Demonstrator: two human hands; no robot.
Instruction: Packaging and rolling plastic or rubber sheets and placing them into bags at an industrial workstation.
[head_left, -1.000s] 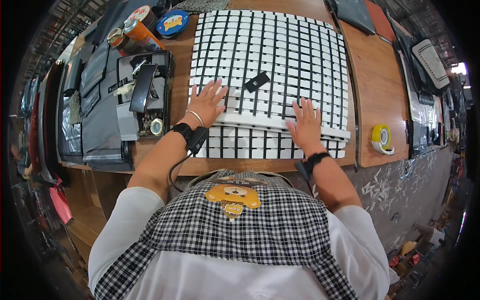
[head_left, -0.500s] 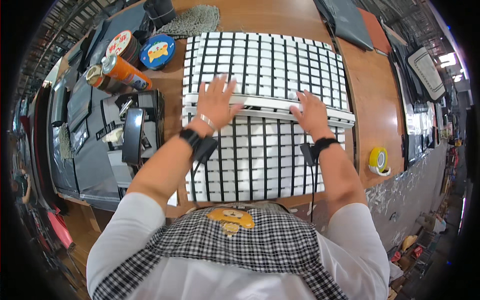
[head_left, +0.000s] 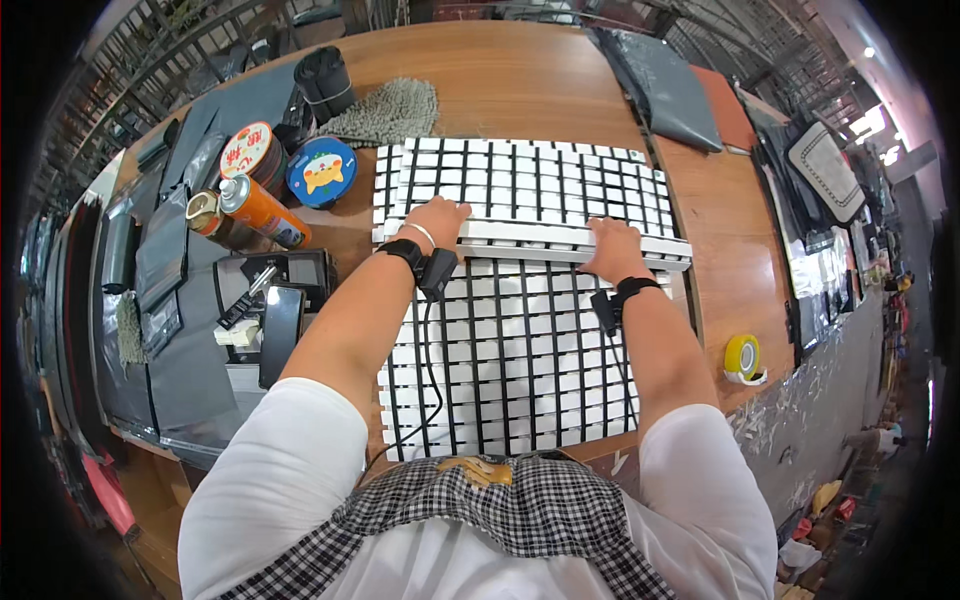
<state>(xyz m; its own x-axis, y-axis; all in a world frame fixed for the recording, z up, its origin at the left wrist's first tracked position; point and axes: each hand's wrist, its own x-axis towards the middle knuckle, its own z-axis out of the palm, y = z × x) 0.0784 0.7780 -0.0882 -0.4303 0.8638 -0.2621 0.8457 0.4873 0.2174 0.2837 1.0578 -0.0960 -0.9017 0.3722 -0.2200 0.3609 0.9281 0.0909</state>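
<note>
A large white slatted mat (head_left: 510, 350), crossed by black bands in a grid, lies on the table in front of me. Its far half (head_left: 530, 185) looks layered, with one piece set slightly askew on another. Across the middle runs a raised, folded ridge of white slats (head_left: 530, 240). My left hand (head_left: 435, 222) is closed over the ridge's left part, fingers curled to the far side. Toward its right end my right hand (head_left: 615, 250) grips it likewise. The fingertips of both hands are partly hidden. Black straps with small dark boxes sit on both wrists.
Left of the mat stand an orange spray can (head_left: 265, 212), a blue round tin (head_left: 322, 172) and an open black box (head_left: 290, 265). A grey knobbly cloth (head_left: 390, 112) lies behind. Yellow tape (head_left: 742, 355) rests at the right table edge; dark sheets (head_left: 660, 90) lie far right.
My fingers have gone from spread flat over the ridge to curled around it. The view has shifted, so the mat and table sit lower in the picture.
</note>
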